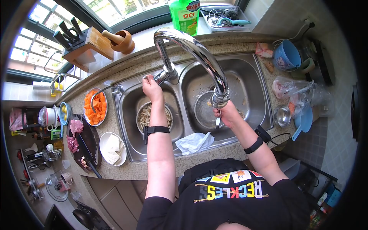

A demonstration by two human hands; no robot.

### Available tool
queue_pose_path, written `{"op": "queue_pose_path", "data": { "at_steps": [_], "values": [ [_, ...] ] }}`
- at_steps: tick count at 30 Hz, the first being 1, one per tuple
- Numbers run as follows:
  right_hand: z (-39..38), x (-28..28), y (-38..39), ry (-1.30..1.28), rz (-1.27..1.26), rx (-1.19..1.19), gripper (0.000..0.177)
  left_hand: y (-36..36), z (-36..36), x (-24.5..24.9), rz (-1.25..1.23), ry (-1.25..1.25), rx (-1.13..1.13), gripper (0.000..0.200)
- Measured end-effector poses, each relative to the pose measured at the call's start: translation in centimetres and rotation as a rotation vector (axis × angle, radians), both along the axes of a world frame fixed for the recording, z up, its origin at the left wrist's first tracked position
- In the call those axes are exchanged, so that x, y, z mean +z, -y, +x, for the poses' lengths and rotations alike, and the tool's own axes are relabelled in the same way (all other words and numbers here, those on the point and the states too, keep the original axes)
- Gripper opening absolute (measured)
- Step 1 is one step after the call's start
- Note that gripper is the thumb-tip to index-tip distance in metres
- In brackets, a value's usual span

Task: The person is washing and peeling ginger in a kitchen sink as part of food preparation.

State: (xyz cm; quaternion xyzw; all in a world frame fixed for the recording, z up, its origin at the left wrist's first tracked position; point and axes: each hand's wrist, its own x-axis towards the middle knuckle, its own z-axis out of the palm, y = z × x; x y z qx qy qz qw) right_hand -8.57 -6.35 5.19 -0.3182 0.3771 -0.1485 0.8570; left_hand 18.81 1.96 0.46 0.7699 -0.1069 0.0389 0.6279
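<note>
My left hand (152, 90) is at the side of the chrome faucet (188, 38), fingers closed on its lever (160, 78). Beneath that forearm, in the left basin, stands a round metal bowl (171, 119) of pale strips. Over the right basin, my right hand (229, 114) is below the spout's end, fingers closed around a narrow shiny metal piece (218, 122) whose kind I cannot make out. Under it in the basin lies a round metal pan or bowl (201, 117), partly hidden by the spout and hand. A white cloth (194, 143) drapes over the sink's front edge.
Left of the sink are a plate of orange chunks (96, 107), a white plate with white slabs (112, 148), and a dark board (85, 143) with meat and a knife (93, 168). On the right are a blue basin (286, 54), plastic bags (293, 90) and a metal bowl (283, 115).
</note>
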Motion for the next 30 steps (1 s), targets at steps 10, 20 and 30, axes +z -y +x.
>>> {"op": "queue_pose_path", "data": {
  "at_steps": [10, 20, 30],
  "values": [
    [0.2, 0.8, 0.1, 0.001, -0.009, 0.019, 0.013, -0.1, -0.4, 0.8, 0.027, -0.036, -0.043, 0.017],
    [-0.9, 0.0, 0.4, 0.16, 0.022, -0.045, 0.022, 0.4, -12.4, 2.6, -0.374, -0.504, -0.261, 0.045],
    [-2.4, 0.2, -0.3, -0.191, -0.828, -0.251, 0.016, 2.7, -20.3, 5.4, -0.507, -1.177, -0.936, 0.037]
  ]
}}
